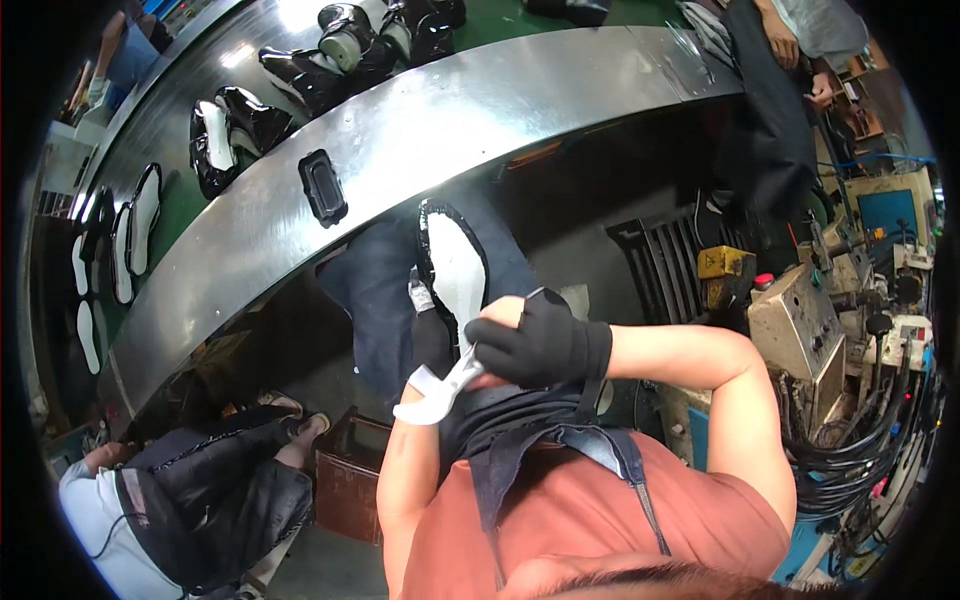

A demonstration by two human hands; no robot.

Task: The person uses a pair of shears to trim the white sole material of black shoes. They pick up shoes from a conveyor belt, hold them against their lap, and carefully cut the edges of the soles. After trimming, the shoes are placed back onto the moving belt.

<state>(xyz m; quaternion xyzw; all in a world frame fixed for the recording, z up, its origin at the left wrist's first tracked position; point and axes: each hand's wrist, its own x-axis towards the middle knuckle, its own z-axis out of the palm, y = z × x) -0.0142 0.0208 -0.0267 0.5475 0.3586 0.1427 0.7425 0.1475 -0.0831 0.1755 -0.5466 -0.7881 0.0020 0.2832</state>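
A shoe (457, 260) with a glossy black upper lies sole up over my lap, its white bottom facing me and its toe toward the bench. My left hand (422, 300), in a black glove with a pale wrapping on a fingertip, is closed around the shoe's left side. Over the heel end, my right hand (525, 340), in a black fingerless glove, grips a silver pincer-like tool (437, 397). The tool's broad, hooked head points down and left, above my left forearm. My right hand hides the heel and the tool's handle.
A curved metal bench edge (400, 120) crosses ahead, holding a small black tray (323, 188). Beyond it, glossy black shoes (240, 135) and white-soled pieces (140, 220) lie on a green belt. A control box (795, 320) and cables stand right. Other people sit at left and far right.
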